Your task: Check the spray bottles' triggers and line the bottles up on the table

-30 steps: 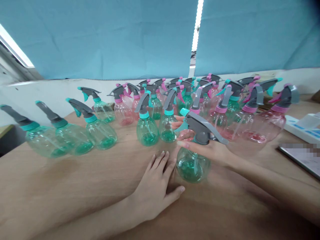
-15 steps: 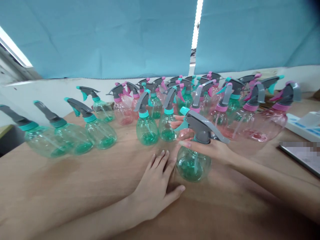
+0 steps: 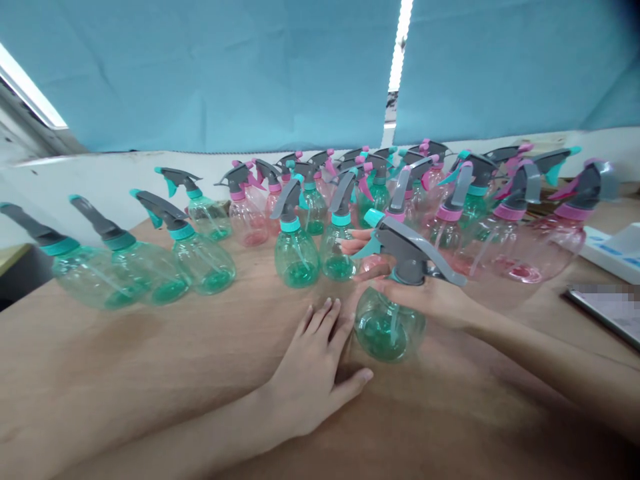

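Green spray bottle [image 3: 390, 327], one: clear green body, turquoise nozzle, grey head; upright, nozzle toward the desk's left edge. We place it right of centre, in the near part of the desk [image 3: 210, 347]; whether its base rests on the wood we cannot tell.

Right hand [image 3: 435, 300], one: part-closed about the neck of that bottle, just below the head. We note the thumb laid across the near side and the other fingers extended beyond the far side, two of them stretched out next to the trigger. Whether they touch the trigger we cannot tell.

Left hand [image 3: 310, 370], one: opened out, palm down on the desk, holding nothing; fingers a little spread and pointing to the far edge, thumb out toward the bottle's base.

Pair of green bottles [image 3: 297, 257], turquoise collars: standing just beyond the left hand's fingertips.

Row of three green bottles [image 3: 203, 267]: toward the desk's left edge. A further green bottle [image 3: 210, 217]: behind them, near the far left corner.

Massed pink and green bottles [image 3: 545, 247]: along the far edge and round to the right; we cannot count them surely.

White device [image 3: 620, 253] and dark-rimmed flat device [image 3: 607, 313]: on the desk's right side.

Blue cloth [image 3: 240, 73]: hung beyond the far edge.
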### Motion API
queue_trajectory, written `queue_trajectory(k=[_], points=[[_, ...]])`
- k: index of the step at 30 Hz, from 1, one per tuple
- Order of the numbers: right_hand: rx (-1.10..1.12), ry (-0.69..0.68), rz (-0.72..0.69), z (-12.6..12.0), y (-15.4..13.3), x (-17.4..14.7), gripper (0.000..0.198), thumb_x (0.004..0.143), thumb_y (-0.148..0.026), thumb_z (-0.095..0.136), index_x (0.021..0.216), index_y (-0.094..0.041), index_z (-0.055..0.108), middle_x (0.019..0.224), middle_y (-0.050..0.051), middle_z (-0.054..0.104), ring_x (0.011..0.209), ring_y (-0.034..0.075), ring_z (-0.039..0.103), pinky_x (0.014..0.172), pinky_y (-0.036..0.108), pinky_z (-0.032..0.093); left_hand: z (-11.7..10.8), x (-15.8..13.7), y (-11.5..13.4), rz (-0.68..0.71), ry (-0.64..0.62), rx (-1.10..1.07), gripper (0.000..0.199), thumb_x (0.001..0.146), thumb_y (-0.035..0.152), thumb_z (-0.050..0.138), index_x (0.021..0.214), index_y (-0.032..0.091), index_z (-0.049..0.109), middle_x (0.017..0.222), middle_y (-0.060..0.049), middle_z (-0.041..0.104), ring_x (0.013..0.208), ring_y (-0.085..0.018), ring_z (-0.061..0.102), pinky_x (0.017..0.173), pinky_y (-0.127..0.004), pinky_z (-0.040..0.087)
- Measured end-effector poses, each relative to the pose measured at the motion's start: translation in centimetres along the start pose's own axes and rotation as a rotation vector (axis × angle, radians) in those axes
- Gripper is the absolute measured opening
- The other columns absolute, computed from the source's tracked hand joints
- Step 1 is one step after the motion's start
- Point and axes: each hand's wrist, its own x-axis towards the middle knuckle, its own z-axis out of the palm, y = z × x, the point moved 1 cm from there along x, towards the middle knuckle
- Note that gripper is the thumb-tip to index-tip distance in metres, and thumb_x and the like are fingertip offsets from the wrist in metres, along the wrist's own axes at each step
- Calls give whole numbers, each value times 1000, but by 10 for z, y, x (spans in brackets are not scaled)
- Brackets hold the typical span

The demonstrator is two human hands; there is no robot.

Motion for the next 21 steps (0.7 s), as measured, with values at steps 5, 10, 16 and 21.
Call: queue_trajectory(k=[5, 10, 16, 21], points=[[4, 17, -26, -1, -2, -2, 47, 73, -10, 53, 114, -31, 61, 102, 0, 71, 94, 22, 68, 87, 37, 56, -2, 0, 1, -15, -13, 3, 67, 91, 60, 44, 137, 11, 44, 150, -18, 31, 140, -34, 23, 111, -54, 22], [-3, 25, 15, 0, 0, -3, 41, 75, -11, 52, 110, -30, 62, 96, -1, 71, 90, 20, 68, 82, 35, 56, -2, -1, 1, -10, -31, 18, 68, 92, 59, 43, 139, 10, 42, 151, -19, 29, 140, -34, 21, 111, -53, 22], [-10, 116, -40, 1, -4, -1, 14, 74, -19, 58, 86, -27, 60, 91, 1, 68, 77, 18, 66, 70, 34, 56, -3, -2, 1, -9, -18, 7, 66, 91, 60, 44, 136, 12, 44, 151, -18, 29, 140, -34, 22, 111, -54, 22], [13, 129, -43, 1, -3, -2, 12, 73, -18, 60, 80, -27, 56, 81, 0, 64, 78, 18, 65, 68, 32, 56, -6, -1, 3, -6, -38, 14, 64, 91, 58, 45, 133, 10, 48, 149, -20, 33, 139, -35, 24, 110, -56, 23]])
